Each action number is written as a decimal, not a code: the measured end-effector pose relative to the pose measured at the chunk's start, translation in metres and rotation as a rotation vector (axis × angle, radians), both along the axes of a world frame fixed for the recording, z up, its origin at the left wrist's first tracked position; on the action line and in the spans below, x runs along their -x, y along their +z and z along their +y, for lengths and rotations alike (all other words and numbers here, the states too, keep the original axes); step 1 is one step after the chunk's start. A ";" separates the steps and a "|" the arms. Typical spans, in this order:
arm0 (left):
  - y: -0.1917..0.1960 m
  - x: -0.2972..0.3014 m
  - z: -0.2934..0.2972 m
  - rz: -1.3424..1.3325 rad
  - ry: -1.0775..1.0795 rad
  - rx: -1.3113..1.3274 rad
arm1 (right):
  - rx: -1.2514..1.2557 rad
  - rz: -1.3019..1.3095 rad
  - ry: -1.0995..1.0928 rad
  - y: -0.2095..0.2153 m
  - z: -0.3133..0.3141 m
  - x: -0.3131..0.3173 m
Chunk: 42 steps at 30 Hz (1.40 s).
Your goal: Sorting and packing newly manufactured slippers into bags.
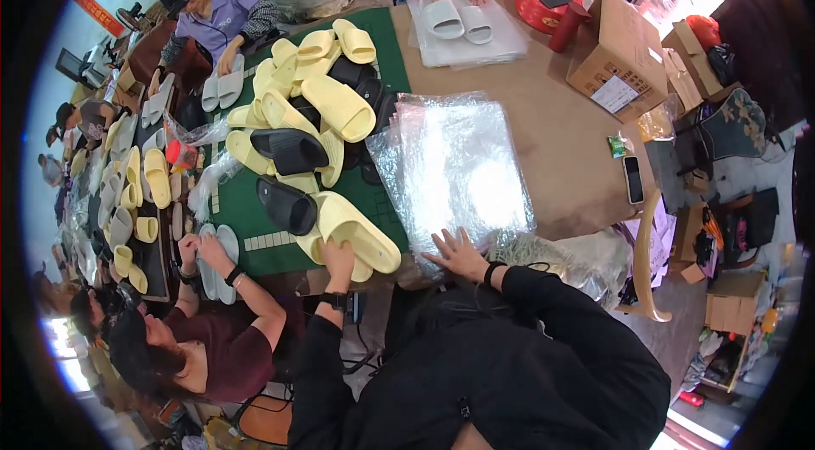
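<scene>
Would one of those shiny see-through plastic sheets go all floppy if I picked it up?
Probably floppy: the clear plastic sheets look thin and wrinkled. They may slip, too, since their surfaces look glossy and their edges are fanned unevenly.

Ahead and left of the small metal zip pull (464,407) on the black jacket (535,374), the bare left hand (339,260) points forward, fingers bent inward, a dark watch (334,300) below it. Straight ahead of the zip pull, the bare right hand (459,256) lies palm down, fingers spread, a black band (492,272) circling its wrist.
</scene>
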<state>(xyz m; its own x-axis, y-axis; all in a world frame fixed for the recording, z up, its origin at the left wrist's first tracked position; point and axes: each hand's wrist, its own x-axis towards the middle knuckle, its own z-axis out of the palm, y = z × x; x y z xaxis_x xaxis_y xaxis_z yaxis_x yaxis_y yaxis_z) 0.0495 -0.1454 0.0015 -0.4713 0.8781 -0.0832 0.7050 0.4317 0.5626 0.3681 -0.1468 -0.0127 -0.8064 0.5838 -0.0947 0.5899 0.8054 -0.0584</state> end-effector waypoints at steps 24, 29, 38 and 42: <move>0.105 -0.124 -0.004 -0.218 -0.261 -0.333 | 0.395 0.107 -0.178 0.011 0.056 -0.017; 0.122 -0.181 0.035 -0.087 -0.307 -0.231 | 1.199 0.978 -0.603 0.002 0.079 -0.035; 0.043 -0.254 0.076 0.198 -0.755 0.054 | 1.177 1.519 -0.896 0.021 0.077 -0.095; 0.064 -0.254 0.049 0.121 -1.004 0.282 | 0.651 1.155 -1.182 -0.011 0.078 -0.118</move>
<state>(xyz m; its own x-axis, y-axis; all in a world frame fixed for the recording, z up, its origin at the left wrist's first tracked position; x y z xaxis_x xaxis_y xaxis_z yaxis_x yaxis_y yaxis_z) 0.3032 -0.0965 0.0651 0.4439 0.8263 -0.3466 0.8568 -0.2782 0.4341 0.4865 -0.0688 -0.0236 0.1591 0.9501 -0.2682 0.2148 -0.2984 -0.9300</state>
